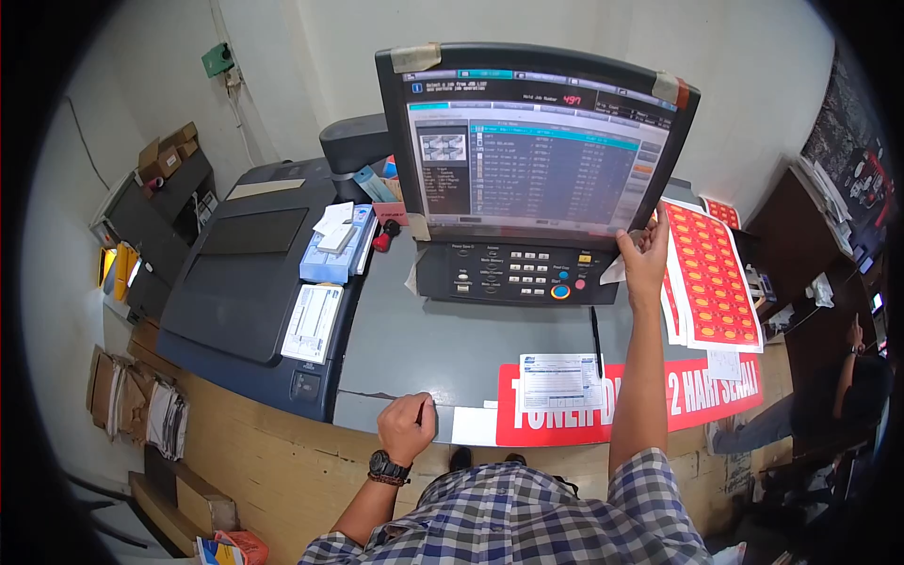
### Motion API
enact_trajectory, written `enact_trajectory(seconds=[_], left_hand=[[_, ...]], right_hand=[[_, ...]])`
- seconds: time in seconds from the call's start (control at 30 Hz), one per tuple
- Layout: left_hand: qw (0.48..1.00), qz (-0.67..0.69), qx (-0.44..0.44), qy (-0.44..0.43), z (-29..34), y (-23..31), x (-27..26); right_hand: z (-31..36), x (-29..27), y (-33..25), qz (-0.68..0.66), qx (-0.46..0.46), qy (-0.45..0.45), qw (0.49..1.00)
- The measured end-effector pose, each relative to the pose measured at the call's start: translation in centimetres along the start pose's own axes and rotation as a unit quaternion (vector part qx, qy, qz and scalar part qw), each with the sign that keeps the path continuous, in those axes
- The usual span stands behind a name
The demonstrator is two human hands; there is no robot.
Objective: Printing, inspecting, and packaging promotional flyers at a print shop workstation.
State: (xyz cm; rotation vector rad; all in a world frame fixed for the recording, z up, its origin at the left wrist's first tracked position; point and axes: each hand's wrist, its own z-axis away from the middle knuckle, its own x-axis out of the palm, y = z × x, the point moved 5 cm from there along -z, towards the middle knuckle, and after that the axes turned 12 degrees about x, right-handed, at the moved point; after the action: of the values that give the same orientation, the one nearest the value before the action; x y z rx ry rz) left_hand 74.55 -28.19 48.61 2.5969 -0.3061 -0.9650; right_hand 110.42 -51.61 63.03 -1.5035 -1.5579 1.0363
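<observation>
Our left hand [407,428] is balled, while the black-framed rectangular screen [546,169] above the grey counter [452,348] might tilt if our right hand [645,256] at its edge, fingers clamped or not we cannot tell, pushes carelessly.

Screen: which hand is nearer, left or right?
Right. The right hand touches the screen at lower right; the left hand is apart, by the front of the counter.

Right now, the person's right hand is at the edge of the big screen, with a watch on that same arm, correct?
Not quite: the head view shows the watch on the left wrist. The right hand is at the edge of the big screen.
</observation>
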Motion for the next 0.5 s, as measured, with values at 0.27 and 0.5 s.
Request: enact_trajectory(seconds=[0.27, 0.5], left_hand=[[1.000, 0.004, 0.008, 0.009, -0.05, 0.02, -0.10], [1.000, 0.003, 0.000, 0.004, -0.04, 0.01, -0.25]], right_hand=[[0.01, 0.02, 0.06, 0.015, 0.004, 0.011, 1.000], [0.10, 0.13, -0.03, 0.027, 0.008, 0.016, 0.999]])
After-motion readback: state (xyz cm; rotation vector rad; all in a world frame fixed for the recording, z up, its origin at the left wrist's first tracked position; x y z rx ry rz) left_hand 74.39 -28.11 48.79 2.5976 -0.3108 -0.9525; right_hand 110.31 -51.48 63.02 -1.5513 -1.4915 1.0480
